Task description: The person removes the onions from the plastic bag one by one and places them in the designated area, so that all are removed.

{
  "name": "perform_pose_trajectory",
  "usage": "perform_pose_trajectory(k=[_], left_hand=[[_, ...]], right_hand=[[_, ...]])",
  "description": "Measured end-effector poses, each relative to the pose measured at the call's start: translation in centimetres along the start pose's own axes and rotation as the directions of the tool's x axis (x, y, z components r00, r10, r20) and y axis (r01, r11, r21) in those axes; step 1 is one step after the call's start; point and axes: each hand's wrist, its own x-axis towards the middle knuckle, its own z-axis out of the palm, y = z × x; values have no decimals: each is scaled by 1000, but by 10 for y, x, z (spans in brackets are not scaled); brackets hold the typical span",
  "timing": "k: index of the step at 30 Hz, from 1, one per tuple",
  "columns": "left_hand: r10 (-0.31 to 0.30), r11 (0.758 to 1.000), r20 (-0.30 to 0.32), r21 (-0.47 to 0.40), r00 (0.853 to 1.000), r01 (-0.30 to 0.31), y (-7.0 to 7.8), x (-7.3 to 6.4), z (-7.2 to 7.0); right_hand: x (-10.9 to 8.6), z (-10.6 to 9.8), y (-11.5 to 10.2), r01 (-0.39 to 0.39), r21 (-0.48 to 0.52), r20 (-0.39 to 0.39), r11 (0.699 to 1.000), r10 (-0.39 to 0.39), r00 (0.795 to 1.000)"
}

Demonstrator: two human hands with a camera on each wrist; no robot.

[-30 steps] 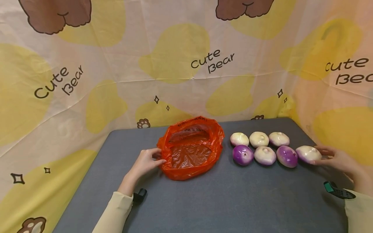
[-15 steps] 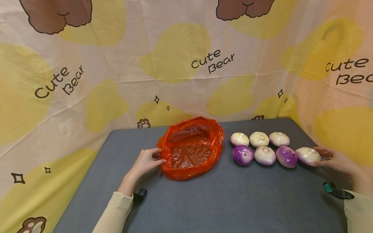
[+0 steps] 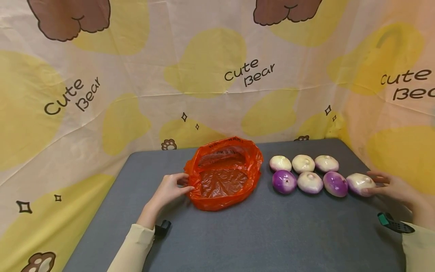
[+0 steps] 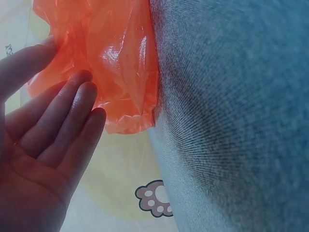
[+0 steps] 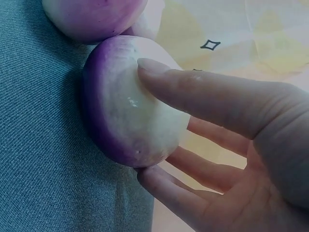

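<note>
An orange plastic bag (image 3: 222,177) lies open on the grey table (image 3: 265,234), its mouth facing up and nothing inside. My left hand (image 3: 168,190) rests at its left rim, with fairly straight fingers (image 4: 72,108) and thumb touching the crinkled plastic (image 4: 123,58). To the right lie several purple-and-white turnips in two rows (image 3: 309,182). My right hand (image 3: 391,187) grips the rightmost turnip (image 3: 360,182) of the front row. The thumb (image 5: 193,87) lies on top of this turnip (image 5: 128,106), the fingers curl round its far side, and it sits on the table against its neighbour (image 5: 91,17).
A cloth printed with bears and "Cute Bear" walls the table at the back and both sides (image 3: 224,75). A black wrist strap (image 3: 162,227) shows on the left sleeve. On the right one sits a black and teal device (image 3: 391,223). The table's front half lies bare.
My right thumb and fingers have drawn slightly closer round the rightmost turnip. The left hand and the bag have stayed where they were.
</note>
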Motion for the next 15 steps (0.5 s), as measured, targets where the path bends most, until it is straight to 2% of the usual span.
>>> perform_pose_trajectory(k=[9,11,15], left_hand=[[-3,1000,-1,-11,1000,3,-1,0,0],[3,1000,-4,-12,1000,-3,-1,0,0],[7,1000,-24,11,1000,-6,-1,1,-3]], right_hand=[[1,-2,5,-18,42,13,999,17,1000],[2,-3,8,-35,27,-17,999,36,999],[3,-6,7,-41,18,-21,999,41,999]])
